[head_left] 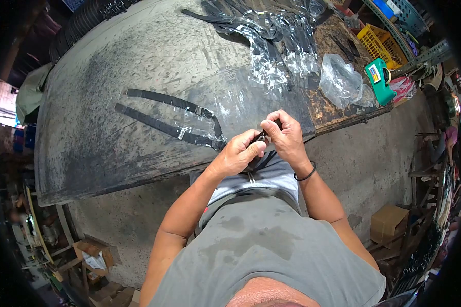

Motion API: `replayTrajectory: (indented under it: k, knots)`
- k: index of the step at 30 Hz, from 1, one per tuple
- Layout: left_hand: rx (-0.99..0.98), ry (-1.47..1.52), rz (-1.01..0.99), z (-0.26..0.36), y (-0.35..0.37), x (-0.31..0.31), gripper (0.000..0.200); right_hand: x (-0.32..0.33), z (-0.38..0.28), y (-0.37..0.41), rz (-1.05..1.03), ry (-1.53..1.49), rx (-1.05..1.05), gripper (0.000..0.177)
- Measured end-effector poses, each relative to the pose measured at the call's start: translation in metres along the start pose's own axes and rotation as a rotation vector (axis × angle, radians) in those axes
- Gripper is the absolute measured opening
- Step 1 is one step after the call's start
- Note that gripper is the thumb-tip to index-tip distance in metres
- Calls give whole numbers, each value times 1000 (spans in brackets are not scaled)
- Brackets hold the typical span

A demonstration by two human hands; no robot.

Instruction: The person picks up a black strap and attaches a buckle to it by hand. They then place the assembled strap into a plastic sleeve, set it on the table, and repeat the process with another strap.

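Observation:
Close together at the table's near edge, my left hand (239, 153) and my right hand (283, 134) both grip a black strap (261, 137) between thumb and fingers. Part of the strap hangs below them in front of my body. Just left of my left hand, a black strap in clear plastic (159, 122) lies in a long loop on the worn dark table (112, 61). Further back is a pile of black straps in clear plastic bags (276, 46). What small part sits between my fingertips is hidden.
A crumpled clear plastic bag (339, 82) and a green tape dispenser (380, 82) lie at the table's right end, near a yellow basket (381, 46). Cardboard boxes stand on the floor at the right (388, 224) and at the left (93, 256).

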State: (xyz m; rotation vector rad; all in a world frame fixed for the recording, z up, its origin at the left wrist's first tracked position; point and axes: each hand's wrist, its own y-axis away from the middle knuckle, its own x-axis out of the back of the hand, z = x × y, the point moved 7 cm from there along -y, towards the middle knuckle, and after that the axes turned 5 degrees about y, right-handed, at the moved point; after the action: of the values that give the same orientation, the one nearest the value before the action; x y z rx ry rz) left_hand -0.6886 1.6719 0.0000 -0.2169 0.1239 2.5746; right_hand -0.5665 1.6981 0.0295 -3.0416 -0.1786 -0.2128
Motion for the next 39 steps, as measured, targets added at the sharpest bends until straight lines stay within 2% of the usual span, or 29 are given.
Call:
replayTrajectory:
  k: [5,7,11,20,22,26,28,31,35,37,39]
  knots:
    - [-4,-116,40,-5,2,0,27,-1,10,4,-16,-70,-3,17]
    - [-171,76,189,-5,3,5,30,-1,12,5,-1,-41,15,18]
    - [-176,109,184,-8,4,9,34,0,13,8,43,-23,23,18]
    - [-183,11,89,-9,5,4,26,-1,8,10,6,-1,59,19]
    - [-170,55,172,-9,7,5,24,-1,2,11,-9,19,81,20]
    - [-76,57,143,-9,7,1,21,-2,-6,11,-51,97,168,19]
    - [-96,-28,167,-12,8,4,19,-2,-7,12,-61,112,187,19]
    - [-147,-14,219,-9,9,5,16,-5,-8,13,-85,124,166,19]
    - [-105,7,228,-16,11,6,15,-8,-8,13,-90,153,170,18]
    - [-160,20,240,-17,12,6,14,-9,-8,12,-93,171,168,17]
    - [-180,7,243,-15,12,6,14,-10,-16,12,-88,241,228,16]
